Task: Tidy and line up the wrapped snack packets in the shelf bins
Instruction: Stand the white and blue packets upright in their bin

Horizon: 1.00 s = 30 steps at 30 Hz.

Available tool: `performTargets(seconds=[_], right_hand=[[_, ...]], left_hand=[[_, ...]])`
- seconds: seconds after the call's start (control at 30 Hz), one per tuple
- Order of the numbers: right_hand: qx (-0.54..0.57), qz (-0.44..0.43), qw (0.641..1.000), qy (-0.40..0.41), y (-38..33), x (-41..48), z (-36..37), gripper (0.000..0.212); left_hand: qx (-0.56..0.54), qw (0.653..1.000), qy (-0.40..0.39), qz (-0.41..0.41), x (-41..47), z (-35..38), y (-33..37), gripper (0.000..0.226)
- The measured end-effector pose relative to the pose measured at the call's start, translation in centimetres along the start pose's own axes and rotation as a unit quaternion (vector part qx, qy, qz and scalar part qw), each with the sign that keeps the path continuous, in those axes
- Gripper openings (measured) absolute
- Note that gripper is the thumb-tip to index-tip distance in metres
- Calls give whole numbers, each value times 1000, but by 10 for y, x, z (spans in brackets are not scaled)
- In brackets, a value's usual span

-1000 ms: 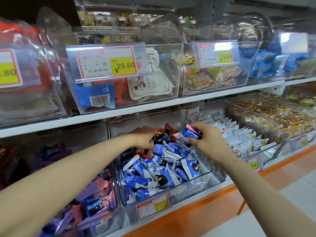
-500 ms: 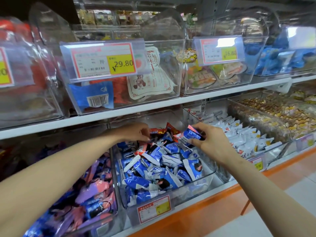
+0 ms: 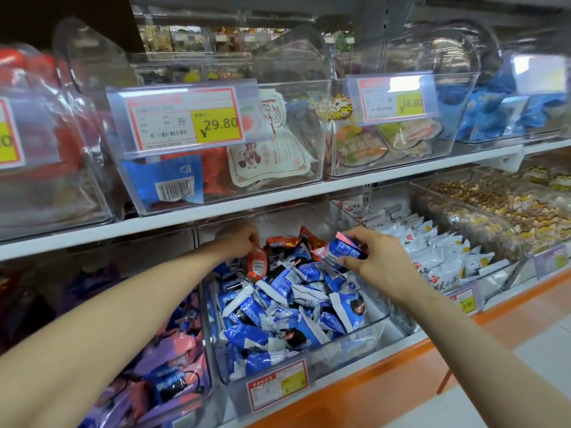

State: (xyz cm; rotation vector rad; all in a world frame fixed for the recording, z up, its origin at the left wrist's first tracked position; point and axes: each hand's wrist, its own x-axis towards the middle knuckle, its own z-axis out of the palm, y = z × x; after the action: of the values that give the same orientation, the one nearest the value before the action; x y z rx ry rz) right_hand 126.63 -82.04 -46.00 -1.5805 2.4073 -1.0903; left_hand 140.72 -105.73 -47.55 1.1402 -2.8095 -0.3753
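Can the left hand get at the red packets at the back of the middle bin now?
Probably yes, once freed: the back packets lie uncovered on top, right beside the left hand, but its grip holds a red packet, so it is occupied.

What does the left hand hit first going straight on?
Likely the orange-red foil packets at the back of the clear plastic bin; the left hand, pinching a red wrapped packet, points that way. Depth unclear.

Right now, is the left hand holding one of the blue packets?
No, the left hand pinches a red packet; the right hand holds a blue packet.
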Motion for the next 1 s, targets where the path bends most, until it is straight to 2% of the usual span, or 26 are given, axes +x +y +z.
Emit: performTargets(seconds=[0.07, 0.17, 0.27, 0.4, 0.5, 0.57, 0.63, 0.7, 0.77, 0.83, 1.0], right_hand=[[1, 1, 1000, -2, 0, 0, 1, 29], [7, 2, 1000, -2, 0, 0, 1, 28], [5, 1, 1000, 4, 1, 0, 0, 27], [25, 3, 1000, 14, 4, -1, -1, 26], [31, -1, 999, 42, 7, -2, -5, 28], [38, -1, 997, 59, 8, -2, -7, 29], [39, 0, 997, 65, 9, -1, -10, 31], [40, 3, 997, 65, 11, -1, -11, 30], [46, 9, 997, 67, 13, -1, -12, 28], [48, 11, 996, 72, 14, -1, -13, 27], [38, 12, 996, 76, 14, -3, -15, 26]], left_hand=[[21, 997, 74, 30, 2, -3, -2, 17], [-6, 995, 63, 72, 4, 2, 7, 30], [1, 996, 53, 76, 7, 17, 20, 39], [73, 987, 131, 54, 14, 27, 24, 19], [148, 969, 179, 87, 14, 23, 21, 19], [86, 973, 183, 108, 13, 16, 22, 15], [69, 969, 196, 131, 12, 6, 25, 24], [105, 967, 156, 170, 13, -3, 30, 20], [120, 961, 80, 238, 13, -10, 41, 14], [141, 942, 68, 296, 20, -12, 50, 15], [114, 943, -4, 312, 27, 8, 62, 21]])
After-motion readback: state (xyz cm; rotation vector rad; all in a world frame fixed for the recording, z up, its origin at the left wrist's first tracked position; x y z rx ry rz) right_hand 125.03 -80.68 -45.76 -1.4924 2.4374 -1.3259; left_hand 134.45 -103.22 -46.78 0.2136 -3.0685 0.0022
